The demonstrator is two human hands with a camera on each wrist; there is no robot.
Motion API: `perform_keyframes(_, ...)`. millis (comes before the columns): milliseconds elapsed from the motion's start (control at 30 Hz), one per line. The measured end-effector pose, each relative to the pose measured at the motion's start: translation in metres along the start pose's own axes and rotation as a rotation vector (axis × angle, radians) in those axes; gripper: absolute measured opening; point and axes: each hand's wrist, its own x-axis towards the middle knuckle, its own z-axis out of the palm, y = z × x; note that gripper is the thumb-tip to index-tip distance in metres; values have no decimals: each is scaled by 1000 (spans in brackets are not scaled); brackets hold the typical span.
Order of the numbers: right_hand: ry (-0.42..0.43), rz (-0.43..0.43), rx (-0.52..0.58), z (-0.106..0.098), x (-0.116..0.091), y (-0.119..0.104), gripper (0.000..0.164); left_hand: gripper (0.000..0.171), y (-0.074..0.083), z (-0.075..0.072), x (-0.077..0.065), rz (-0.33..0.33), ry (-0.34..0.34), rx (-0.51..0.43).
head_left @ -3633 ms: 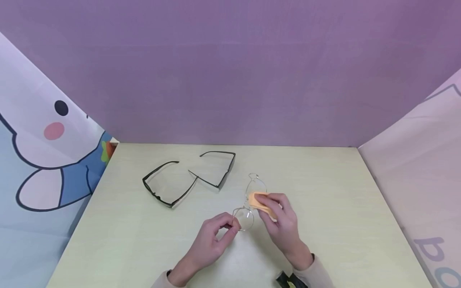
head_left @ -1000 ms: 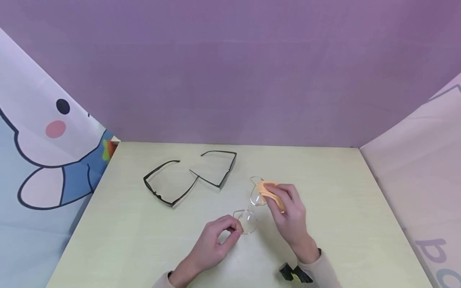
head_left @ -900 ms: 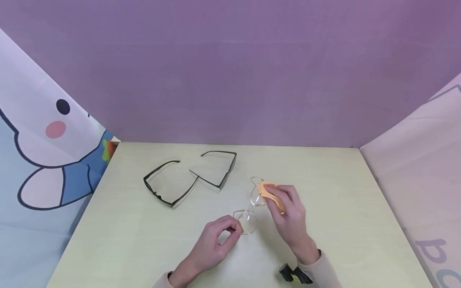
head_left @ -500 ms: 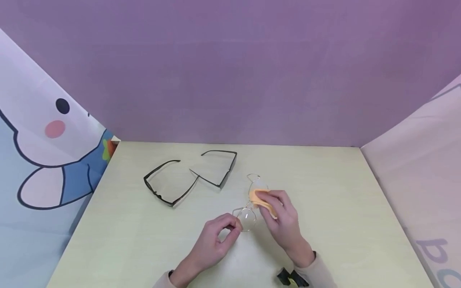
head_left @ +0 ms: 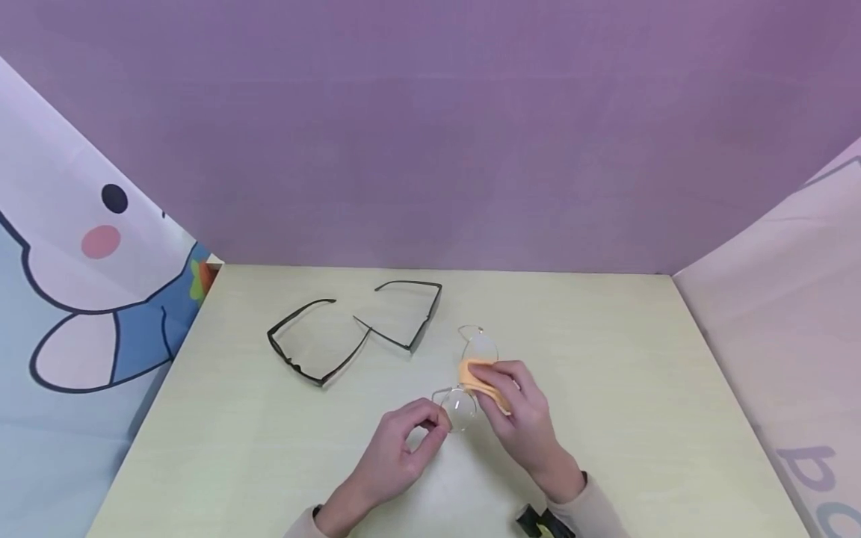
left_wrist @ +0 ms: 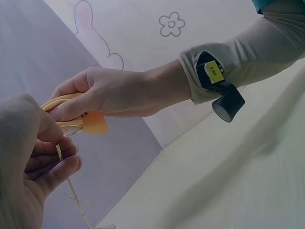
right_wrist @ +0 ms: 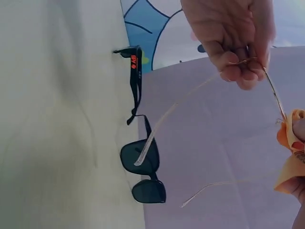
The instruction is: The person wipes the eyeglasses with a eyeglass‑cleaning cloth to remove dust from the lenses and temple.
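A pair of thin gold-rimmed eyeglasses (head_left: 460, 409) is held over the table. My left hand (head_left: 397, 452) pinches them at the near end of the frame, by thumb and fingers. My right hand (head_left: 521, 418) grips a folded orange cloth (head_left: 476, 376), which lies against the glasses around the bridge and the far lens's near edge. That part of the frame is covered by cloth and fingers. In the right wrist view, the pale temple arms (right_wrist: 164, 117) stick out unfolded. The left wrist view shows the orange cloth (left_wrist: 97, 123) close by the left fingertips.
Two dark pairs lie unfolded left of the hands on the pale table (head_left: 639, 388): black-framed glasses (head_left: 294, 366) and sunglasses (head_left: 422, 329), their temple arms touching or overlapping. A purple backdrop (head_left: 430, 149) rises behind the table's far edge. A black strap device (head_left: 531, 521) sits at the right wrist.
Since about a second ago, my right hand and the cloth have moved from the far lens toward me and left, to the bridge. My left hand keeps its pinch, barely moving.
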Motion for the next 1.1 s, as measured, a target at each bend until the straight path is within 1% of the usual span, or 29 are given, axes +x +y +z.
perform_keyframes(100,23,19,-26,-2,4,2,29,16,0,0,0,-4,7,3)
perform_keyframes(233,66,73,-71,-8,10,6,31,16,0,1,0,-2,4,0)
perform_keyframes(367,72,95,-79,-11,9,7,32,16,1,1,-1,1,-1,-4)
perform_keyframes(533,19,73,-22,-6,1,2,32,16,0,1,-2,-2,1,4)
perform_keyframes(667,-40,45,37,-1,-7,-5,29,17,-1,0,-2,-46,4,4)
perform_keyframes(767,-51,32,61,0,-7,-6,28,18,-2,0,-1,-80,14,3)
perform_keyframes(800,-51,30,66,0,-6,-6,28,18,-2,0,-1,-76,21,6)
perform_keyframes(867,-48,27,72,0,-5,-6,27,18,-1,1,0,-90,30,8)
perform_keyframes(967,-37,20,73,0,-3,-6,27,18,-1,2,1,-56,39,44)
perform_keyframes(1033,-28,17,67,0,-3,-6,27,17,-2,2,2,-11,44,107)
perform_keyframes(1100,-19,20,59,-1,-2,-6,27,16,-3,1,3,60,56,205)
